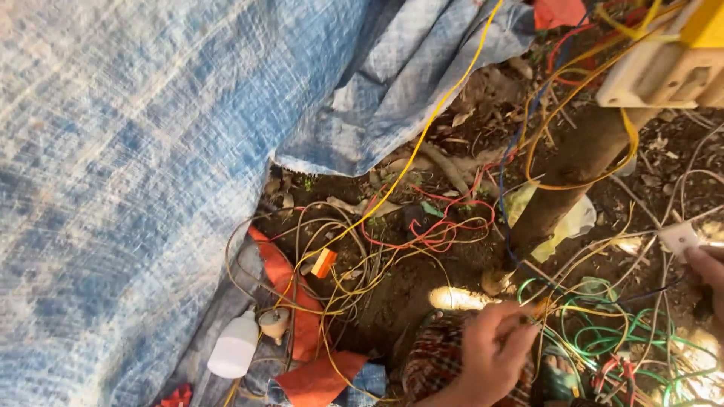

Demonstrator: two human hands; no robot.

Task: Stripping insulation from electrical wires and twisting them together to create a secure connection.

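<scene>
Head view: left hand (494, 350) pinching thin wire end (530, 320) between fingertips, low centre-right, above plaid cloth (437, 354). Wire running roughly left-right, free end pointing right into green wire tangle (626, 339). Right hand (709, 271) entering at right edge, fingers touching small white tag (679, 239); grip state unclear, mostly out of frame. Sitting further off: white bulb (235, 345) lower left on blue tarp (136, 188), small orange block (323, 263) among yellow wires (422, 136), cream box (664, 71) atop brown post (573, 173).

One head camera looks steeply down, close over wire-strewn ground (422, 294).
</scene>
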